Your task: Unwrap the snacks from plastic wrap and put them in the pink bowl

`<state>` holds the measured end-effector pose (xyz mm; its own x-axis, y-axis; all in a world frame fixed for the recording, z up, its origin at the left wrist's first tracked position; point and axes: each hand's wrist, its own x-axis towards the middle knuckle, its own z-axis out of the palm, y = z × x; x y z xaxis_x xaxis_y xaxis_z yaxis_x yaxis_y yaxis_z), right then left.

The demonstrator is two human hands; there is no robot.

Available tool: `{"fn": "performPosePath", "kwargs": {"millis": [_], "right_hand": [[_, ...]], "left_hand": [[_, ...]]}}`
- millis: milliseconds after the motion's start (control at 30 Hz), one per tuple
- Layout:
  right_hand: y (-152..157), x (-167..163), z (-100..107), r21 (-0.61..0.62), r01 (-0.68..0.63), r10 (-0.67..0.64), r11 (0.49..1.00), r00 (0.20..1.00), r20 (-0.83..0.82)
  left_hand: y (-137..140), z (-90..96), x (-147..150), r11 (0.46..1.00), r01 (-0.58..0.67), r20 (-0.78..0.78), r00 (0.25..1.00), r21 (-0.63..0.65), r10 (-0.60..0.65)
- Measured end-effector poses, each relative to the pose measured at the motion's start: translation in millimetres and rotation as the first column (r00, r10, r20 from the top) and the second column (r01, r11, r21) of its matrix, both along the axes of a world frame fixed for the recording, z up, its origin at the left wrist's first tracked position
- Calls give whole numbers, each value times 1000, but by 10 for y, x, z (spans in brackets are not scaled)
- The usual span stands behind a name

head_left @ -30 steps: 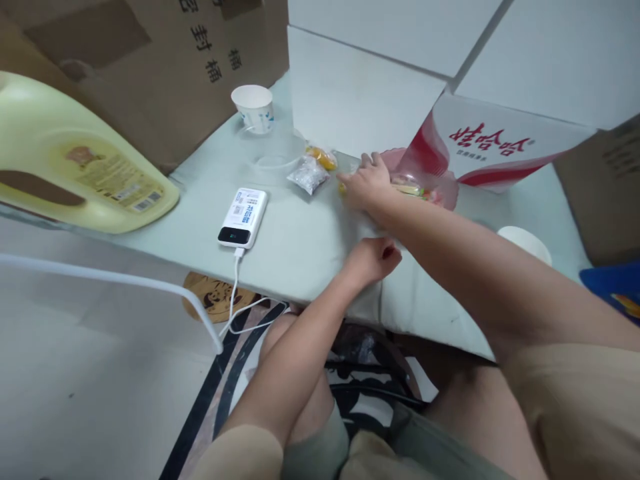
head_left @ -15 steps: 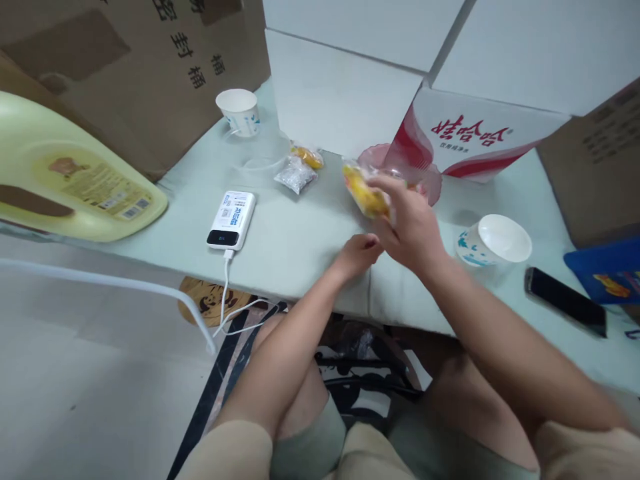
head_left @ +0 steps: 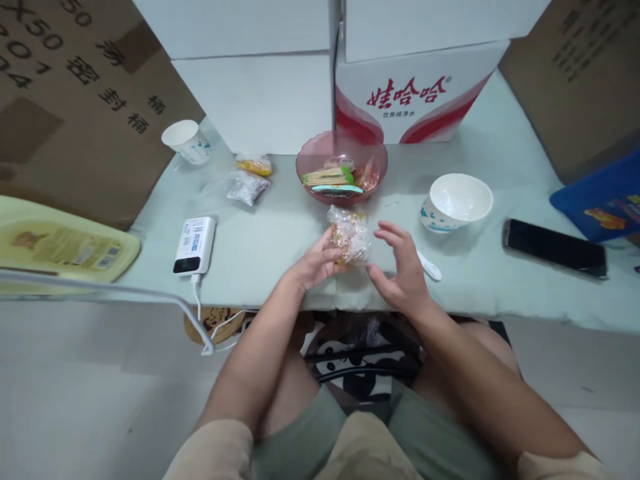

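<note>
A clear, crinkled plastic packet (head_left: 351,237) with something yellowish inside is gripped by my left hand (head_left: 319,260) near the table's front edge. Just right of it, my right hand (head_left: 401,270) has its fingers apart and holds nothing. Beyond the packet stands a pink glass bowl (head_left: 306,150) with several wrapped items inside. A white plastic spoon (head_left: 430,267) lies beside my right hand, partly hidden by it. A white paper bowl (head_left: 457,203) with blue print is farther right.
At the left are a power bank (head_left: 195,245) with a cable, a silver packet (head_left: 247,188), a yellow packet (head_left: 254,165), a tilted paper cup (head_left: 187,141) and a yellow jug (head_left: 65,247). A phone (head_left: 554,248) and blue package (head_left: 600,193) lie right. Boxes (head_left: 415,93) line the back.
The yellow packet has passed from my right hand to my left and come closer to me. My right hand has opened and drawn back. The view has turned right.
</note>
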<state>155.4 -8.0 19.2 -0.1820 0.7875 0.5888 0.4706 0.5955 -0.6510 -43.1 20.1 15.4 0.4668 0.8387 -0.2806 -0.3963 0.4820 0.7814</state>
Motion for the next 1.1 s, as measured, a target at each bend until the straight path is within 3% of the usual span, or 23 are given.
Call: {"fn": "performPosePath", "kwargs": {"millis": [100,200,300,367,433,533,667,900,1100], "right_hand": [[64,148,-50,-168,7,-31,986,989,-141],[149,228,-141,-322,-74,-20,944,960,-278],[206,254,-182,-417,-213,44,884,924,-379],[222,266,-173,-443,-231,64,866,931,-359],[231,282,-150,-430,-184,66,884,959,-274],[240,307,-120,-386,-129,70,913,984,-164],[226,306,-92,-306,-150,95,940,978,-187],[143,288,-25,-261,-303,224,917,930,-291],[141,243,-73,-251,-286,289,925,957,-27]], "left_hand": [[9,-36,-6,996,84,-97,992,44,-79],[13,-70,14,982,175,-117,979,65,-167],[5,-53,51,966,250,-178,956,68,-235],[-9,-14,72,965,250,-254,941,81,-223],[-27,25,81,977,194,-323,934,93,-155],[-40,53,67,994,-9,-369,928,110,49],[-15,65,31,969,-226,-305,920,101,246],[-4,139,33,942,-332,-278,902,42,331],[-5,135,19,948,-319,-300,903,16,309]]}}
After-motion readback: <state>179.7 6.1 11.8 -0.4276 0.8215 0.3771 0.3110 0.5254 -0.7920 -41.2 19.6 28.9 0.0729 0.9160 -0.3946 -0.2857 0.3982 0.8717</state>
